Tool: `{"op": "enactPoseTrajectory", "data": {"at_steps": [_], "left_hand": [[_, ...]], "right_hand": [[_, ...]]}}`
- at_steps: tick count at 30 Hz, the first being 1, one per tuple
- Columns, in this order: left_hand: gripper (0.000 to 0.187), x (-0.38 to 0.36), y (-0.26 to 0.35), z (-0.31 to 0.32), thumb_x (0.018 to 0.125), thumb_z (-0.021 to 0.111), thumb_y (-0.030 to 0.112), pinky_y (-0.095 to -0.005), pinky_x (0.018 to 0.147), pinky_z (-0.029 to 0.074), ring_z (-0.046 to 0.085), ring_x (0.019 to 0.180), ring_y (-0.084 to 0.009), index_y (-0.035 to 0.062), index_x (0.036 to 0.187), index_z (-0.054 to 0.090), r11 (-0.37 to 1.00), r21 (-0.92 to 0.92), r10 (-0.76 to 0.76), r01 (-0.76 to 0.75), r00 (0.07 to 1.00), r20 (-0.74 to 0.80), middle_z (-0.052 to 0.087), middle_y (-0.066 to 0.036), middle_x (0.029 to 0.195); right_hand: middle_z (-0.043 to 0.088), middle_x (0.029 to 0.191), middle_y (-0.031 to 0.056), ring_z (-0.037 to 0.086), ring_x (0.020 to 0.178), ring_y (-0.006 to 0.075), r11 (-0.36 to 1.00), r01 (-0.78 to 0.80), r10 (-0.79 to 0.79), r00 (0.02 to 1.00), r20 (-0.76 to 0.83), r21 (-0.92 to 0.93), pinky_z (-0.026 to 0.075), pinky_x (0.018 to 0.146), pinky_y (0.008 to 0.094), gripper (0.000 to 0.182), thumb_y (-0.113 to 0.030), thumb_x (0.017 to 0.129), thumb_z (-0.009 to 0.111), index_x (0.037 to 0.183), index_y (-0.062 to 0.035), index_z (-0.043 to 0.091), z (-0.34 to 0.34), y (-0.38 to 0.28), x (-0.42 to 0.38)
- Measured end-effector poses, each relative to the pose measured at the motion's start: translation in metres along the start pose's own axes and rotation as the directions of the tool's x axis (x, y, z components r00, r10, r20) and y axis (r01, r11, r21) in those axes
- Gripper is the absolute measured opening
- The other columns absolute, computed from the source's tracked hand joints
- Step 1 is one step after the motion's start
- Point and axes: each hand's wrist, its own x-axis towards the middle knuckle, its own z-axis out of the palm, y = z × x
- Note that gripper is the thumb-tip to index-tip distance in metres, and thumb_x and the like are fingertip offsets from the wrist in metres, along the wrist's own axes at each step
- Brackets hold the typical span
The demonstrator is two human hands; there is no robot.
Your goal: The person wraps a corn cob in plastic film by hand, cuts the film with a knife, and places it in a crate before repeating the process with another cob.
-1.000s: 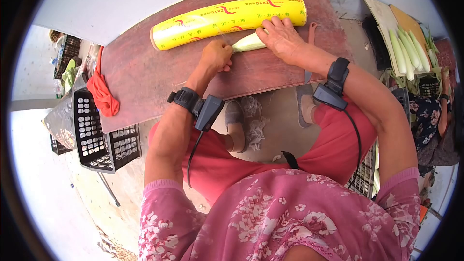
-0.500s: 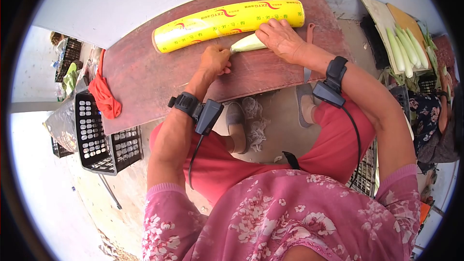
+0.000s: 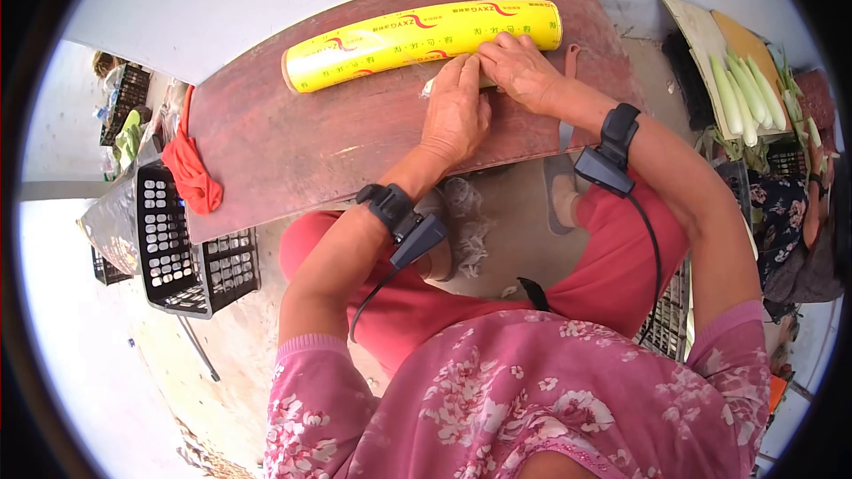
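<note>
A pale green, tapered vegetable shoot [image 3: 430, 87] lies on the reddish table in front of a thick yellow roll of cling film [image 3: 355, 53]. Mostly my hands hide it; its left tip and a small strip between the hands show. My left hand [image 3: 457, 111] curves over its left part, fingers pointing toward the roll. On its right part is my right hand [image 3: 519, 74], fingers bent down around it and close to the roll. The two hands almost touch. A knife [image 3: 571, 62] with a red handle lies to the right of my right hand, partly behind the wrist.
A red cloth [image 3: 188, 173] hangs over the table's [image 3: 293, 151] left edge, above a black plastic crate [image 3: 164, 244]. Several similar pale shoots [image 3: 750, 93] lie on a board at the right. Another person's floral clothing [image 3: 781, 204] shows at the far right. Crumpled film lies on the floor.
My left hand has moved right from the shoot's tip and now covers its left part. My right hand stays nearly in place. The roll has barely shifted.
</note>
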Motion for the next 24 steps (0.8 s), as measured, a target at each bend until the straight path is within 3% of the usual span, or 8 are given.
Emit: {"op": "enactPoseTrajectory", "data": {"at_steps": [3,8,11,12,15,16,19,24], "left_hand": [[0.058,-0.003,-0.004,0.021,0.077,0.06,0.003,-0.0476,0.106,0.034,0.042,0.124,-0.0421,-0.0063,0.131,0.043,0.991,-0.053,-0.123,0.121,0.991,-0.056,0.045,-0.026,0.134],[0.061,-0.005,-0.002,0.027,0.075,0.062,0.004,-0.0472,0.108,0.03,0.037,0.129,-0.038,-0.0032,0.133,0.043,0.99,0.066,-0.122,0.123,0.992,-0.016,0.043,-0.021,0.136],[0.061,-0.007,0.002,0.028,0.075,0.063,0.005,-0.0477,0.109,0.029,0.036,0.13,-0.0369,-0.0004,0.133,0.044,0.985,0.127,-0.12,0.12,0.993,-0.001,0.043,-0.019,0.136],[0.06,-0.007,0.003,0.029,0.075,0.063,0.005,-0.048,0.108,0.028,0.036,0.13,-0.0366,0.0005,0.133,0.045,0.983,0.138,-0.123,0.122,0.992,-0.002,0.043,-0.019,0.136],[0.06,-0.008,0.003,0.034,0.075,0.065,0.006,-0.0487,0.108,0.028,0.036,0.129,-0.0367,0.0016,0.132,0.045,0.983,0.141,-0.111,0.116,0.993,-0.045,0.042,-0.019,0.135],[0.06,-0.008,0.003,0.036,0.075,0.065,0.007,-0.0488,0.108,0.028,0.036,0.129,-0.0368,0.0016,0.132,0.045,0.983,0.143,-0.106,0.112,0.993,-0.054,0.043,-0.019,0.135],[0.06,-0.008,0.002,0.038,0.075,0.065,0.007,-0.049,0.108,0.028,0.037,0.128,-0.037,0.0017,0.132,0.045,0.983,0.152,-0.095,0.105,0.993,-0.073,0.043,-0.019,0.134],[0.062,-0.009,0.002,0.042,0.075,0.065,0.007,-0.0489,0.107,0.028,0.037,0.128,-0.037,0.0023,0.133,0.045,0.979,0.179,-0.08,0.096,0.992,-0.096,0.043,-0.018,0.134]], "right_hand": [[0.053,0.107,0.0026,0.048,0.105,0.0255,0.998,0.024,-0.025,1.0,0.006,0.058,0.04,0.089,0.0419,0.026,-0.012,0.082,0.058,0.108,-0.0106,0.056,0.0,0.007,0.0],[0.059,0.107,0.0082,0.053,0.107,0.0312,0.941,0.088,-0.057,0.993,-0.103,0.327,0.043,0.091,0.0424,0.025,-0.011,0.082,0.058,0.106,-0.0066,0.06,-0.008,0.025,-0.009],[0.063,0.101,0.0136,0.059,0.098,0.0325,0.859,-0.236,0.255,0.967,0.019,0.455,0.047,0.085,0.0391,0.02,-0.002,0.082,0.058,0.101,-0.003,0.063,-0.037,0.046,-0.021],[0.064,0.093,0.0155,0.062,0.088,0.0335,0.843,-0.277,0.341,0.938,-0.059,0.461,0.05,0.077,0.0377,0.016,0.0,0.08,0.056,0.094,-0.0023,0.064,-0.042,0.053,-0.028],[0.064,0.093,0.0156,0.061,0.085,0.034,0.906,-0.317,0.335,0.942,-0.017,0.28,0.049,0.077,0.0376,0.019,0.002,0.08,0.055,0.096,-0.0022,0.064,-0.032,0.089,-0.061],[0.063,0.099,0.0098,0.059,0.093,0.0307,0.891,-0.37,0.366,0.928,0.065,0.265,0.047,0.079,0.0397,0.025,0.004,0.078,0.053,0.098,-0.0054,0.064,-0.031,0.094,-0.065],[0.06,0.106,0.0026,0.053,0.107,0.026,0.973,-0.227,0.23,0.97,0.072,-0.05,0.042,0.084,0.0411,0.025,0.002,0.08,0.053,0.1,-0.0101,0.062,-0.023,0.085,-0.092],[0.057,0.108,-0.0022,0.049,0.11,0.0219,0.983,-0.135,0.162,0.957,0.24,-0.123,0.037,0.086,0.0394,0.017,-0.009,0.085,0.052,0.098,-0.0158,0.06,-0.019,0.09,-0.087]]}}
